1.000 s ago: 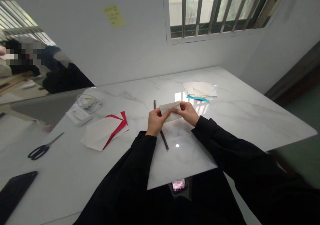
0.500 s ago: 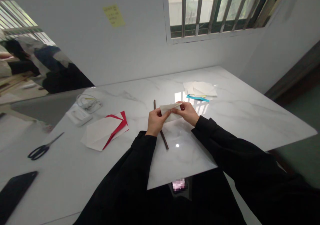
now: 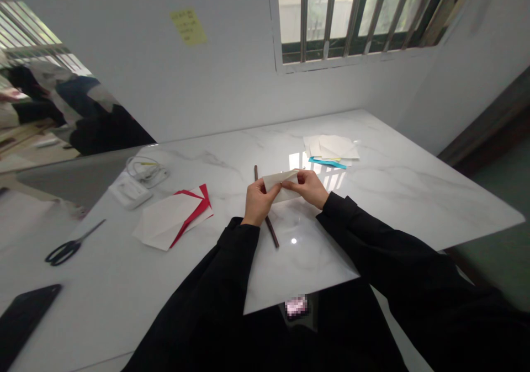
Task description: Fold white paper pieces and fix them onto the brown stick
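Right in the middle of the marble table [image 3: 397, 195], both hands are on the job, pinching a folded white paper [image 3: 282, 187] between them. The paper's long axis runs across the view, left to right, tilting up a touch toward the far side, and its narrow tip points right, into the right hand [image 3: 308, 189]. The left hand [image 3: 259, 201] has the thicker left end, its thumb pressed on top, while the right hand's fingers [image 3: 304, 180] close tightly on the tip; both grips are narrow and firmly on the paper, with the two hands almost touching. Under the left hand lies a thin brown stick [image 3: 270, 228], running from far to near and passing beneath the paper. Black sleeves [image 3: 372, 234] fill the near edge of the view. Out to the left sits a red-and-white folded paper [image 3: 171, 217], with scissors [image 3: 66, 253] nearer the table's left edge and a black phone [image 3: 20, 319] down at the near left corner. Further back on the left are a small white box [image 3: 130, 191] and a coiled white cable [image 3: 144, 168]. Over on the far right, a loose stack of white papers [image 3: 329, 147] rests on a blue strip [image 3: 327, 164], just beyond the right hand.
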`<state>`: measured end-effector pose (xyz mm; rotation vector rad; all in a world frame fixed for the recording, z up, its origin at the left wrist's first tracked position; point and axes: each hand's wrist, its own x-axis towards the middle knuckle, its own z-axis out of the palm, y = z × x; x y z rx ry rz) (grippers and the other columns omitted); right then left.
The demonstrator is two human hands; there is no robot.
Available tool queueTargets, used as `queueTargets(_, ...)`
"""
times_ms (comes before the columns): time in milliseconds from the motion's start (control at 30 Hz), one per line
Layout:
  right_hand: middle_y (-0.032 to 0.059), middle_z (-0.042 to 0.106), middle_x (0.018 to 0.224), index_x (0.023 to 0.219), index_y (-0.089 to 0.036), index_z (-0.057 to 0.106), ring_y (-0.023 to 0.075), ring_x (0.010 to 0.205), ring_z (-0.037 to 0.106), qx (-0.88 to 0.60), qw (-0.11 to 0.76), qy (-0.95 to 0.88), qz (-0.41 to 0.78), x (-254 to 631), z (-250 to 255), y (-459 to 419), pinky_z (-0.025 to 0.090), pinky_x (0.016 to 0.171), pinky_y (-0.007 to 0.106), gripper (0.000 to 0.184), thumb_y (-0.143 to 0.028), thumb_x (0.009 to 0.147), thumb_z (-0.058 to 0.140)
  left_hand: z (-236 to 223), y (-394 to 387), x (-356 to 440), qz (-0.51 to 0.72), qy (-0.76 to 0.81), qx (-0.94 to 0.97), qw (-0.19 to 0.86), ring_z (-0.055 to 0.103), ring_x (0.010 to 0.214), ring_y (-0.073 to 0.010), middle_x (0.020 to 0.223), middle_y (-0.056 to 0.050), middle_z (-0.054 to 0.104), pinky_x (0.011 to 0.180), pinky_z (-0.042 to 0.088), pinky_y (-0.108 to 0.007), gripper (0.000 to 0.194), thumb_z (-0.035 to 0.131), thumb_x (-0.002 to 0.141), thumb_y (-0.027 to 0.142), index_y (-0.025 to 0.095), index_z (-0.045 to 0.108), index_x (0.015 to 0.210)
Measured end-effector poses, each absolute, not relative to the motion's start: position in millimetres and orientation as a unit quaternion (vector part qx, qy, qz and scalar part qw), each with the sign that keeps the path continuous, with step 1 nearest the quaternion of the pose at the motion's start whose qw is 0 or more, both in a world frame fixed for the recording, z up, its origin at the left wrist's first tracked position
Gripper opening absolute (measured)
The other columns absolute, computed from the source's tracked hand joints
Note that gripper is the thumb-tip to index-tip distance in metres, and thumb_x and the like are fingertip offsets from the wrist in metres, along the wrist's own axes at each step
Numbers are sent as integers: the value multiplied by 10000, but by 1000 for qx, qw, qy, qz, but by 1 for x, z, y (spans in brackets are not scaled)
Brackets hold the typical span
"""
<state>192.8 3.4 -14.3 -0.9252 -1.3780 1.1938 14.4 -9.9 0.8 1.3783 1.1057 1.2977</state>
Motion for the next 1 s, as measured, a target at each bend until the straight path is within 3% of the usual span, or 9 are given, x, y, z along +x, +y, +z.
queueTargets(400,61,825,995,992,-196,812,238,902,756,-376,528,-537,539,193,-10,2,622,876,398,461,-503,676,947,6,-12,15,521,426,566,476,750,874,-260,977,-106,811,852,613,-390,547,888,724,573,134,779,1032)
queueTargets(567,77,828,1034,1012,-182,803,245,933,768,-387,540,-489,566,196,-15,7,620,918,406,480,-466,657,958,2,-4,11,528,437,555,472,730,809,-211,979,-93,786,747,597,-320,546,859,741,604,158,738,1031)
queueTargets(733,87,822,980,954,-176,779,253,909,771,-386,551,-427,604,202,-18,14,636,865,385,435,-425,650,966,4,9,-9,538,485,560,401,659,664,-152,894,-67,746,615,533,-268,456,795,800,546,168,745,1050)
queueTargets(1000,69,814,1042,1003,-200,759,208,900,768,-364,523,-333,695,214,-12,17,643,758,304,337,-286,715,911,7,12,-37,451,627,612,171,708,761,-215,945,-52,782,778,499,-332,203,659,863,305,241,779,1013)
